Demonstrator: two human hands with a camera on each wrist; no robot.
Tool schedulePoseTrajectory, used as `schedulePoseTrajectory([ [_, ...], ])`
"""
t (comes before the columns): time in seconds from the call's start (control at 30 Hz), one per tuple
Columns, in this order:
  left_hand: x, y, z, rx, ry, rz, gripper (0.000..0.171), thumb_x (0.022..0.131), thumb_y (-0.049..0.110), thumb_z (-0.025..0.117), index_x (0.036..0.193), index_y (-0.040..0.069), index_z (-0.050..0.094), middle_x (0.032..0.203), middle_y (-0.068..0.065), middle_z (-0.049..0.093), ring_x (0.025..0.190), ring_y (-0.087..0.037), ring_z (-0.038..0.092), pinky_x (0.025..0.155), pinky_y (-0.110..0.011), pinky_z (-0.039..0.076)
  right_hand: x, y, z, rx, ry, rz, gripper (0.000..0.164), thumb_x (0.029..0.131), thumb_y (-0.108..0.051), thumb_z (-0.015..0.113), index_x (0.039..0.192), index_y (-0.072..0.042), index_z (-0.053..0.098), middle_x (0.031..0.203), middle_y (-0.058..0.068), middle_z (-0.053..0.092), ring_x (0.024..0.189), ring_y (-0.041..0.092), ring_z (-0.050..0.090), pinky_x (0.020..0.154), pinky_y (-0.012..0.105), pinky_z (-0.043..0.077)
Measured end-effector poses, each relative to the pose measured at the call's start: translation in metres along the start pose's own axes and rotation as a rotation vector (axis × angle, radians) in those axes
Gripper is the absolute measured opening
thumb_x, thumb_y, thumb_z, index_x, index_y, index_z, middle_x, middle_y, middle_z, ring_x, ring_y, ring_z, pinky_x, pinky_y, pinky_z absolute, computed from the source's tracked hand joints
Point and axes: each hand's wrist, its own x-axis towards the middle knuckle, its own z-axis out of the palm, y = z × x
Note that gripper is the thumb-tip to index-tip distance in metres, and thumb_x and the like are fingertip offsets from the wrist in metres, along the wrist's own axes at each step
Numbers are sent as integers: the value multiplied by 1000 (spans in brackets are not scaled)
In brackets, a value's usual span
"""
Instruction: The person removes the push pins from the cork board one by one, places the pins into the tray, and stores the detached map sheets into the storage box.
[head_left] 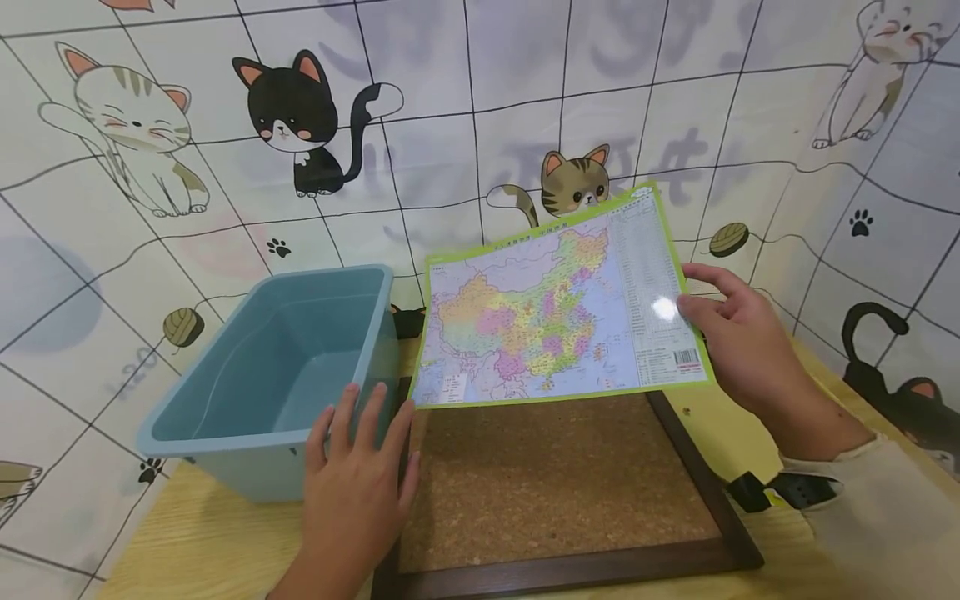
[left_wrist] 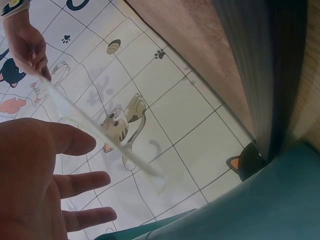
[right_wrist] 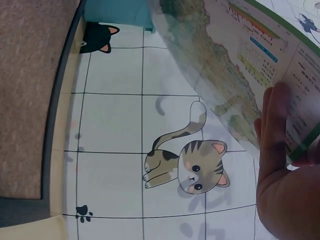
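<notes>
My right hand [head_left: 750, 354] pinches the right edge of a glossy, green-bordered map sheet [head_left: 517, 317], thumb in front and fingers behind. The sheet is held up, tilted, over the far part of a cork board [head_left: 555, 483] with a dark wooden frame. In the right wrist view the sheet's back [right_wrist: 225, 55] shows more printing, with fingers of the right hand [right_wrist: 277, 145] against it. My left hand [head_left: 356, 479] has its fingers spread beside the board's left side, near the sheet's lower left corner. In the left wrist view that hand [left_wrist: 30, 175] holds nothing and is apart from the sheet [left_wrist: 112, 140].
A blue plastic basin [head_left: 266, 447] stands on the wooden table [head_left: 225, 542], left of the board. Behind is a wall covering [head_left: 442, 150] with a grid and cartoon cats. A yellow patch [head_left: 735, 433] lies right of the board.
</notes>
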Motion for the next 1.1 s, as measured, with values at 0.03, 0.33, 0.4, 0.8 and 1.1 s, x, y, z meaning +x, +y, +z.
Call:
schedulePoseTrajectory([
  [0.03,0,0,0,0,-2,1,51,90,38,46,131,15,63,142,-20,52,138,-46,39,107,-61,27,1,-3,1,10,18,-6,51,107,-35,42,155,-21,31,118,-9,66,83,11,73,68,29,60],
  [0.33,-1,-2,-2,8,-36,2,47,91,39,47,128,15,65,139,-21,54,138,-47,37,107,-62,27,12,-38,14,319,76,-50,51,103,-27,54,151,-19,38,143,20,51,89,12,74,68,28,60],
  [0.4,-1,-2,-2,14,-44,3,47,92,39,47,127,15,65,139,-20,54,138,-47,37,107,-62,27,15,-45,19,383,70,-54,51,103,-25,55,151,-17,38,144,22,48,91,13,74,70,28,60],
  [0.8,-3,-1,0,24,-65,19,45,93,40,45,122,16,69,132,-19,60,141,-48,34,110,-62,23,35,-68,60,332,62,-89,44,105,-19,50,148,-14,42,132,22,59,92,14,72,72,26,59],
  [1.1,-2,-2,-1,36,-70,42,42,92,41,46,115,16,71,122,-16,66,142,-48,33,110,-63,23,48,-77,94,290,-3,-138,44,106,-17,46,148,-12,40,127,23,64,95,15,70,77,27,56],
])
